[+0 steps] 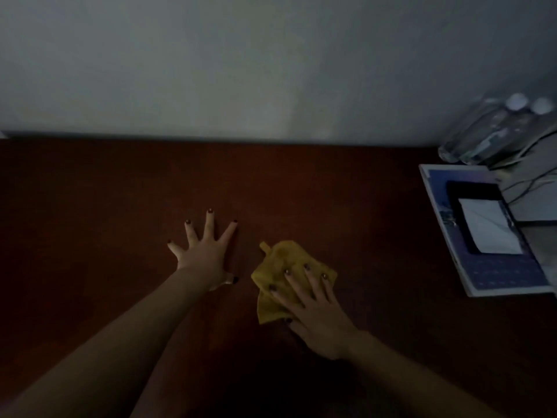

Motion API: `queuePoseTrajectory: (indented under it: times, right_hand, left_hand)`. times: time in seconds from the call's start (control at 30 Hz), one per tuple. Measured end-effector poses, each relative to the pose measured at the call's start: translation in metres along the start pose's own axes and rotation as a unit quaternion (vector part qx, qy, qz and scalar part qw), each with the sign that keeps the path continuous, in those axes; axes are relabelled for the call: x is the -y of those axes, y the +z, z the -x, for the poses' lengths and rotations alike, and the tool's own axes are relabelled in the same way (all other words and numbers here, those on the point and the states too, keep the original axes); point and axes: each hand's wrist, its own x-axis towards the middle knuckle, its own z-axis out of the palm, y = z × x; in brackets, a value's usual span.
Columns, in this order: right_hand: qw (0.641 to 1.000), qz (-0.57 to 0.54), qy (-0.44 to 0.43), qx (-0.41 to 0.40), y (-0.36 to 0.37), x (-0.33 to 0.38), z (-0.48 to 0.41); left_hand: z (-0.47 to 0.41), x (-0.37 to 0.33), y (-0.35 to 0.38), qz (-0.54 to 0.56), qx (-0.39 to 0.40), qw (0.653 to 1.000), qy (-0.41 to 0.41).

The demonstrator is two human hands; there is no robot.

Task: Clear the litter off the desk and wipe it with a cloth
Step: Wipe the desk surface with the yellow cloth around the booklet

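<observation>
Cloth: the crumpled yellow cloth (283,257) lies near the middle of the dark reddish-brown wooden worktop (90,206), just right of the left hand and apart from it.
Right grip: the right hand (313,309) lies flat on the cloth's near half, fingers straight and spread, pressing rather than clasping. The thumb sits at the cloth's near edge; whether it hooks under the fabric I cannot tell.
Left grip: the left hand (205,254) rests palm down on bare wood, fingers splayed, holding nothing.
Stage: no litter shows on the visible worktop, so this looks like the wiping step.
Risk, slipping: only downward pressure holds the cloth, so a quick stroke could bunch it or slide it out from under the palm.
Risk, right side: a wide sweep rightward would meet the blue-and-white flat book (506,273) and could shove it, with the black slab-shaped device (470,191) and white paper sheet (488,227) stacked on it.
Risk, light: the scene is dim, so missed patches would be hard to spot.
Around: clear plastic bottles with white caps (488,137) lie in the far right corner beside thin pale cables (530,182); a pale grey wall (241,70) backs the worktop.
In the way: the left hand blocks a leftward stroke; the book covers the wood beneath it.
</observation>
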Motion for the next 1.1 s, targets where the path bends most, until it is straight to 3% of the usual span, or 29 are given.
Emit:
queuePoseTrajectory:
  times: [0.1,0.17,0.43,0.77,0.97,1.1]
  right_hand:
    - [0.999,0.022,0.032,0.019,0.004,0.014,0.021]
    - [1.000,0.004,0.010,-0.012,0.010,0.009,0.019]
    - [1.000,-0.006,-0.015,-0.015,0.003,-0.037,-0.028]
    - [0.996,-0.052,0.067,0.021,-0.065,-0.127,-0.130]
    - [0.992,-0.068,0.098,0.033,-0.046,-0.099,-0.098]
    - [0.990,-0.082,0.112,0.019,-0.016,-0.060,-0.043]
  left_hand:
    - [0.015,-0.018,0.016,0.048,0.053,0.997,0.013]
    - [0.023,-0.026,0.031,0.065,0.087,0.994,0.017]
    - [0.016,-0.020,0.043,0.072,0.138,0.987,0.034]
    - [0.021,-0.019,0.058,0.019,0.087,0.996,0.029]
    - [0.029,-0.019,0.055,0.044,0.052,0.997,0.028]
    - [0.048,-0.014,0.060,0.055,0.011,0.998,-0.020]
